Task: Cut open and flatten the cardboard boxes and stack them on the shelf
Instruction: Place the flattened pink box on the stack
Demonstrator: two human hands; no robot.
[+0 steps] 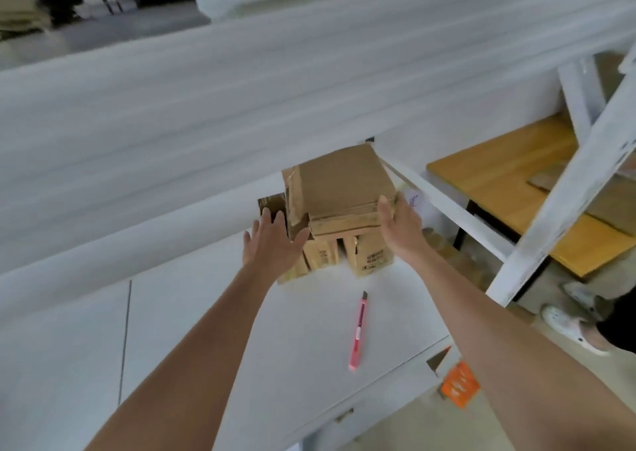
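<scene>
A stack of flattened brown cardboard boxes [340, 185] lies on the white shelf board [206, 313], under the upper shelf beam. More cardboard with printed text [373, 256] sticks out beneath the stack's front. My left hand [272, 240] is spread against the stack's left front corner, fingers apart. My right hand [401, 221] presses flat against the stack's right edge. A pink utility knife [358, 330] lies loose on the shelf board, nearer to me than the stack, between my forearms.
A thick white upper shelf beam [241, 99] crosses the view above the stack. A white shelf upright [568, 192] stands at right, with a wooden table [509, 182] behind it. An orange label [459, 385] hangs at the shelf's front edge. Another person's white shoe [571, 326] is on the floor at right.
</scene>
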